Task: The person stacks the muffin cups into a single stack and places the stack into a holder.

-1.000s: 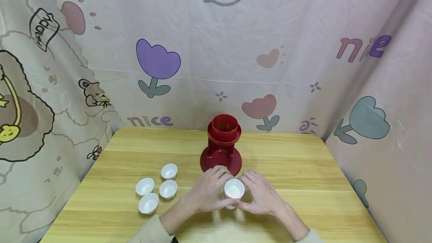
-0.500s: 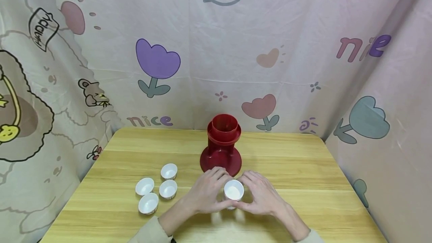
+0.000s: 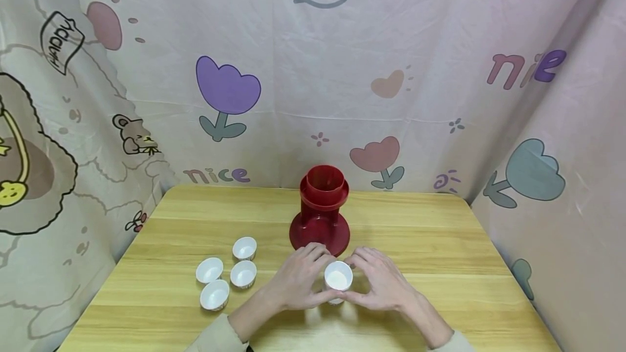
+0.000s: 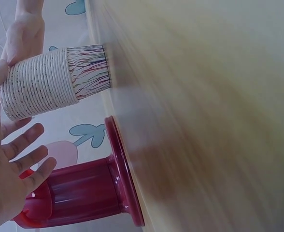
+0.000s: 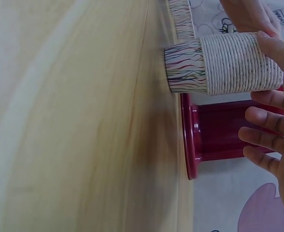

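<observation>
A stack of nested cups [image 4: 40, 84] stands close to upright, its base seemingly on the counter [image 3: 415, 232]. With that stack as the clock's centre, the left hand [image 3: 299, 276] holds it from 9 o'clock and the right hand [image 3: 377, 281] from 3 o'clock, each pinching it near the top between thumb and forefinger, the other fingers fanned out. That high hold over a narrow base is probably the main weakness: an uneven push could tip the stack. Too hard a squeeze might buckle the thin rims or jam the cups together; too light a lift might raise only the upper ones and leave the rest behind. The red stand [image 3: 320, 217], just beyond at 12 o'clock, could be bumped by the knuckles, and the 4 loose cups [image 3: 243, 275] near 9 o'clock by a straying left forearm.
</observation>
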Motion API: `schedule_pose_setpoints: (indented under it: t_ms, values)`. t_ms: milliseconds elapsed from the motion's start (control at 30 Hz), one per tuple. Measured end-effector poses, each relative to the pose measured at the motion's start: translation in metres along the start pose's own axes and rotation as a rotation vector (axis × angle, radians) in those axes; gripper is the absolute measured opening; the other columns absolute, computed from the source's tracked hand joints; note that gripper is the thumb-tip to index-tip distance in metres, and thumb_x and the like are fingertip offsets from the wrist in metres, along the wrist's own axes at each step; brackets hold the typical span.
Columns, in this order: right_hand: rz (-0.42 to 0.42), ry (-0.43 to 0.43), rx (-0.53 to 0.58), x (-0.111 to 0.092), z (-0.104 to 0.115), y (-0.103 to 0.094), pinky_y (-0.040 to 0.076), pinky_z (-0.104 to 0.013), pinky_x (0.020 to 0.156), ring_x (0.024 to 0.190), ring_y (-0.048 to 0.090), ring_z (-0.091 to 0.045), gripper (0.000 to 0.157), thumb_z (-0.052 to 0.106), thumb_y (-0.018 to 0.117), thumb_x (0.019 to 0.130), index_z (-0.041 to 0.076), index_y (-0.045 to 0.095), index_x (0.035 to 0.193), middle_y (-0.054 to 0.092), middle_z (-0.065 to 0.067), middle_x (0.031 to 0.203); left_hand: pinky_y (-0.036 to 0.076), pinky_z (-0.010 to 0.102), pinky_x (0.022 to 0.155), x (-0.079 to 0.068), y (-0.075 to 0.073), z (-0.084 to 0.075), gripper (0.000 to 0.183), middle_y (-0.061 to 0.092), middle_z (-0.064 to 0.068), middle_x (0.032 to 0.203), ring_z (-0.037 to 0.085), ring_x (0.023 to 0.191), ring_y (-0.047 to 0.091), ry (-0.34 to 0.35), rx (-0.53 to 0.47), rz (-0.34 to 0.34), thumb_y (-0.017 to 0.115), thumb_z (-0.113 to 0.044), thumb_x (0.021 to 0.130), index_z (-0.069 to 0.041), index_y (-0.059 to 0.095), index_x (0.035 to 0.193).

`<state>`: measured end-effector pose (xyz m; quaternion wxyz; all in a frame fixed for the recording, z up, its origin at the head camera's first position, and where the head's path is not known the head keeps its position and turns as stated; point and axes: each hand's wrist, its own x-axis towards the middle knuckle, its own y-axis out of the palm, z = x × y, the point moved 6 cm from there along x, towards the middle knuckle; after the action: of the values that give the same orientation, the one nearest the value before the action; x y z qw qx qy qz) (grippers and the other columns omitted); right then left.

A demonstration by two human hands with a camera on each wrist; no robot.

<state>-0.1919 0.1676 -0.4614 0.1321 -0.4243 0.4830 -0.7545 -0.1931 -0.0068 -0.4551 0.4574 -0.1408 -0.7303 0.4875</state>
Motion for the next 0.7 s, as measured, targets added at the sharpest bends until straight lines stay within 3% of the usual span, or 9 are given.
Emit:
schedule_pose_setpoints:
  t_ms: [367,700]
  values:
    - [-0.004,-0.016,-0.009,-0.0009,-0.0016,-0.0012,0.053,-0.02,0.081,0.091,0.06,-0.003,0.048,0.068,0.074,0.086,0.028,0.069,0.11,0.063,0.019,0.099,0.057,0.028,0.094,-0.0014,-0.0014,0.0018,0.058,0.067,-0.008,0.112,0.011,0.113,0.061,-0.005,-0.021,0.018,0.07,-0.07,0.088,-0.023,0.07,0.123]
    - [-0.009,-0.025,-0.009,-0.003,-0.0015,-0.0008,0.052,-0.02,0.081,0.092,0.059,-0.002,0.047,0.064,0.076,0.086,0.026,0.069,0.111,0.062,0.018,0.099,0.057,0.031,0.1,-0.0077,-0.0088,0.0078,0.066,0.068,-0.007,0.119,0.012,0.118,0.061,-0.042,-0.007,0.055,0.069,-0.071,0.089,-0.02,0.069,0.129]
